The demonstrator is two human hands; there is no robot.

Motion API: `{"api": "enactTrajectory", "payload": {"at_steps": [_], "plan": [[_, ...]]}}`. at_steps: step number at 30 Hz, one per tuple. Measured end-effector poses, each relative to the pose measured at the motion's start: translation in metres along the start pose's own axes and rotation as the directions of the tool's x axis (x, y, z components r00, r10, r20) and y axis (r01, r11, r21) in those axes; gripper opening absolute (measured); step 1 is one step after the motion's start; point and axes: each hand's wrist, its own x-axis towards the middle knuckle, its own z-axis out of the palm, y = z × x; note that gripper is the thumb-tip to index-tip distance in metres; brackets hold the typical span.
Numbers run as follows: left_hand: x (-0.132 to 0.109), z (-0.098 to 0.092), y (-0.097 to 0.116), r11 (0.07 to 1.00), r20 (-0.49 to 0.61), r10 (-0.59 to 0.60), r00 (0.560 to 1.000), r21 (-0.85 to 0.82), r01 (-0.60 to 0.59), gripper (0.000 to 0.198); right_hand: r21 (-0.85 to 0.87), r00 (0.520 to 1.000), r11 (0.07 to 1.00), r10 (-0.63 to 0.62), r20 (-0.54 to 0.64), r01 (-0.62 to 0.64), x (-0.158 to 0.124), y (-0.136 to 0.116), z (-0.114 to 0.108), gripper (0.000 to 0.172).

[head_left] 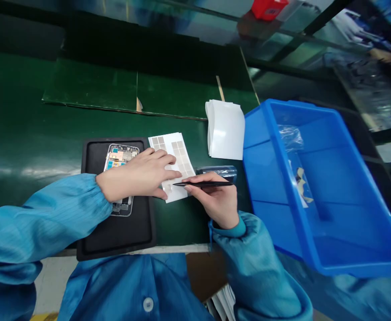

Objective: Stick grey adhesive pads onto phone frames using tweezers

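Note:
A white sheet of small grey square stickers (181,154) lies on the green bench, its left edge by a black tray. My left hand (145,171) rests across it, fingers spread and holding the sheet down. Between the thumb and fingers of my right hand (220,200) are slim black tweezers (208,183), their pointed tip at the lower part of the sheet. Beneath my left wrist, an opened phone (123,209) with exposed inner parts lies in the black tray (138,236); my arm hides its middle.
To the right stands a large blue bin (269,178) with clear plastic and scraps inside. A stack of white sheets (227,129) lies beside it, above a clear plastic roll (228,171). A raised green board (98,89) crosses the back, and a red box (269,9) sits farther off.

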Motion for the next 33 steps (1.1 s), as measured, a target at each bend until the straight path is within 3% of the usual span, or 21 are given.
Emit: {"api": "enactTrajectory", "payload": {"at_steps": [7, 16, 27, 33], "plan": [[0.001, -0.002, 0.003, 0.999, 0.034, -0.04, 0.999, 0.0, 0.04, 0.066, -0.125, 0.998, 0.992, -0.012, 0.055, 0.019, 0.002, 0.006, 0.003, 0.023], [-0.001, 0.004, 0.001, 0.999, -0.013, -0.052, 0.999, -0.018, 0.051, 0.061, -0.157, 0.996, 0.986, -0.049, 0.07, 0.06, 0.003, 0.004, 0.007, 0.023], [-0.001, -0.005, 0.005, 0.999, 0.02, -0.054, 0.998, 0.002, 0.054, 0.063, -0.039, 0.999, 0.999, -0.03, -0.028, 0.029, 0.001, 0.002, 0.004, 0.021], [-0.015, -0.011, 0.005, 0.989, -0.096, -0.034, 0.995, -0.147, 0.02, 0.075, -0.005, 0.995, 0.999, -0.039, -0.096, 0.039, -0.007, -0.021, -0.002, 0.021]]}}
